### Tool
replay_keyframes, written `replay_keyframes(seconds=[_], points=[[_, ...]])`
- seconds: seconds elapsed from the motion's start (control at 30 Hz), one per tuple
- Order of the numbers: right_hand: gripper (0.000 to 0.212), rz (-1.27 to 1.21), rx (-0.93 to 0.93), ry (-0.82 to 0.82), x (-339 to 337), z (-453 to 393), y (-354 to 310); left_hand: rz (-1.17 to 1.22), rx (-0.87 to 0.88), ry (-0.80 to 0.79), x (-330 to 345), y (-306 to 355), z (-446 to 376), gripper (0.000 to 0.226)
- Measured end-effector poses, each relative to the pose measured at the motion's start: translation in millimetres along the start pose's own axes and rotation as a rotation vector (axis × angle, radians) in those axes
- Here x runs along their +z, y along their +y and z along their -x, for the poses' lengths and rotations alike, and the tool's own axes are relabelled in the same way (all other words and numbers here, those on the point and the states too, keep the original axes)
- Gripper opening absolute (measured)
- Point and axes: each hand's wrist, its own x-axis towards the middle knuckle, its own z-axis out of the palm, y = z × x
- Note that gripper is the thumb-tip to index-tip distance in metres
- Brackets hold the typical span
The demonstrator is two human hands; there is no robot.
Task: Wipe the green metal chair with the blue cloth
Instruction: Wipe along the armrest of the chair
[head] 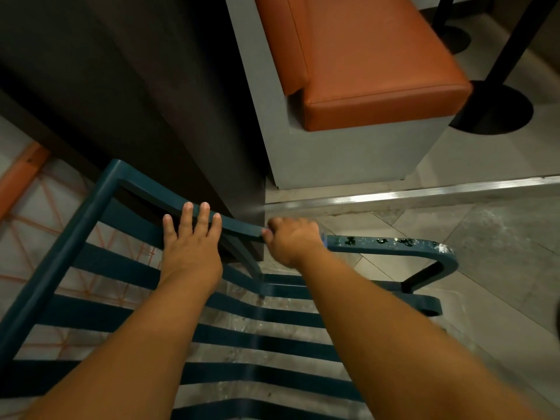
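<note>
The green metal chair (100, 265) fills the lower half of the head view, seen from above, with slats across its seat. My left hand (191, 237) lies flat on the curved top rail (151, 189), its fingers straight over the edge. My right hand (291, 241) is curled where that rail meets the right armrest (394, 245). The blue cloth (325, 240) shows only as a thin bright sliver at the hand's right side; the rest is hidden under the palm. The armrest has dark chipped spots and a white scuff at its bend.
A dark panel (136, 86) stands right behind the chair. An orange padded bench (378, 71) on a grey base (348, 156) is at the back right, with black round table bases (497, 110) beyond. A metal floor strip (424, 194) crosses the tiles.
</note>
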Motion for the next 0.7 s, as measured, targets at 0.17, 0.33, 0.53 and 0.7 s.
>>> replay_keyframes(seconds=[0.17,0.33,0.53,0.7], points=[[0.057,0.069,-0.172,0.165,21,53,41,-0.012,-0.011,0.012,0,3,3,0.091],[0.068,0.094,0.061,0.143,11,51,38,-0.022,-0.047,-0.024,-2,7,1,0.094],[0.080,0.054,-0.128,0.113,5,67,60,-0.033,-0.085,-0.076,-9,17,3,0.094],[0.073,0.003,0.063,0.011,-14,48,58,0.044,-0.084,-0.087,-9,30,5,0.100]])
